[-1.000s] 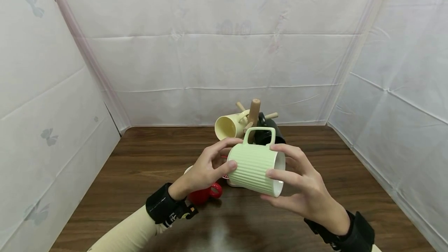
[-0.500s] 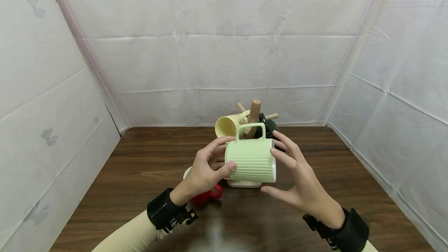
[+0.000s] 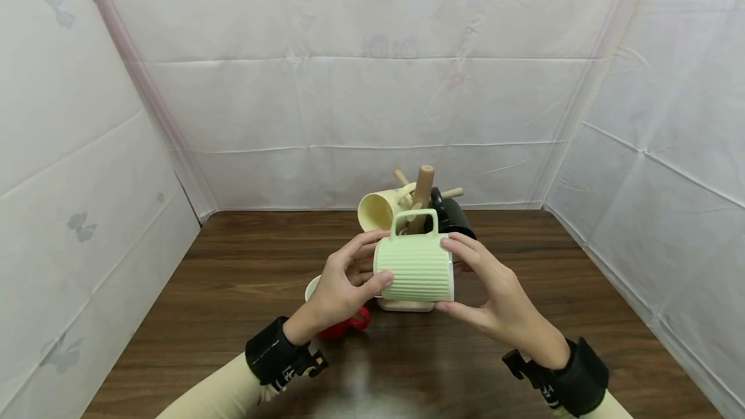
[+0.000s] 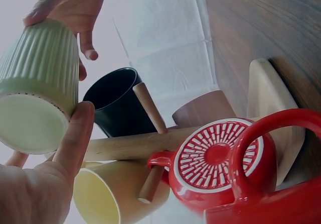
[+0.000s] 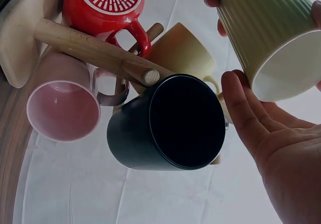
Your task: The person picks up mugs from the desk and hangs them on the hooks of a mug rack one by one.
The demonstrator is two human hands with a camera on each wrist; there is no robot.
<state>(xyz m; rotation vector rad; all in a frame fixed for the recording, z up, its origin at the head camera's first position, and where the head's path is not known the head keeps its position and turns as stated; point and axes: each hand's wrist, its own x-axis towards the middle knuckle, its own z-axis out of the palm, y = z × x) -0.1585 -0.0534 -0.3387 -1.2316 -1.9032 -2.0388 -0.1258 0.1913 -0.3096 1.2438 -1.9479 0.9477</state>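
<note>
Both hands hold a ribbed pale green mug (image 3: 414,270) on its side, handle upward, in front of a wooden mug tree (image 3: 425,181). My left hand (image 3: 340,280) grips the base end, thumb on the near side. At the rim end, my right hand (image 3: 503,299) pinches the mug between thumb and fingers. On the tree hang a yellow mug (image 3: 375,212) at the left and a black mug (image 3: 458,220) at the right. Lower down, the wrist views show a red mug (image 4: 193,196) and a pink mug (image 5: 62,111) on its pegs.
Another red mug (image 3: 336,330) stands on the brown wooden table (image 3: 250,264), partly hidden by the left forearm. The tree's pale base (image 3: 405,306) shows below the green mug. White sheeting (image 3: 372,102) encloses the table at the back and both sides.
The green mug has swung level, its open end turning away from view, and shifted slightly left. My right hand loosened off the rim, then took hold there again.
</note>
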